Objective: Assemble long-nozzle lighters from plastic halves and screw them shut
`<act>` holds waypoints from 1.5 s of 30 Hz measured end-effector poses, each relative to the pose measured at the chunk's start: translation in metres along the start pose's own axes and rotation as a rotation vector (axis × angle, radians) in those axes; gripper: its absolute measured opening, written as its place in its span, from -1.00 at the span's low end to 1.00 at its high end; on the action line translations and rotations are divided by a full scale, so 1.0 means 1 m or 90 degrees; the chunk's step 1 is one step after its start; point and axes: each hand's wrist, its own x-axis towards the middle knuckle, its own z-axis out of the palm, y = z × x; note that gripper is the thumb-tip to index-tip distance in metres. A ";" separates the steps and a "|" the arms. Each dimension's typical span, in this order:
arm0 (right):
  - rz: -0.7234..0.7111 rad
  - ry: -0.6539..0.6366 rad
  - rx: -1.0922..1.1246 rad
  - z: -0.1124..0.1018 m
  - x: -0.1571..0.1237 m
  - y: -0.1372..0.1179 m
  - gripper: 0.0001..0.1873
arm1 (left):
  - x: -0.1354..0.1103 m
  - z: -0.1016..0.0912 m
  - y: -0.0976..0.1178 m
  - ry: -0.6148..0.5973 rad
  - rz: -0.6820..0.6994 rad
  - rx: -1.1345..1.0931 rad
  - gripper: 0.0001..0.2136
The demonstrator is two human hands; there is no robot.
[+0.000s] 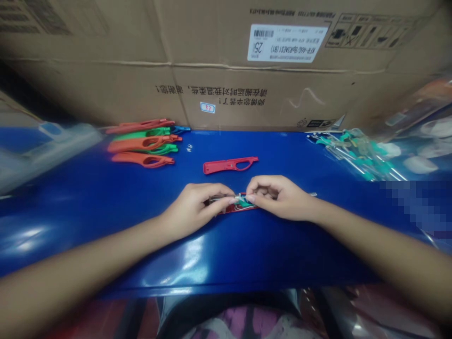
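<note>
Centre of the frame: left hand (199, 207) and right hand (280, 197) over a red casing (229, 209).
Both hands' fingertips pinch a green insert (243, 203); a separate red shell (219, 167) lies just above.

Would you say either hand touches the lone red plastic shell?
No, the red plastic shell lies apart, beyond the left hand and right hand.
</note>
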 end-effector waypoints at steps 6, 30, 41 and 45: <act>0.000 0.000 0.002 -0.002 0.000 -0.001 -0.79 | -0.001 -0.001 -0.005 0.000 0.008 0.005 -0.89; -0.016 0.030 -0.008 0.000 0.000 0.003 -0.77 | -0.001 -0.002 0.002 -0.019 0.024 0.023 -0.83; -0.012 0.026 -0.010 0.001 0.001 0.003 -0.76 | -0.001 -0.002 0.002 -0.021 0.028 0.025 -0.83; -0.016 0.026 -0.015 0.001 0.001 0.003 -0.78 | -0.001 -0.002 0.002 -0.025 0.034 0.029 -0.83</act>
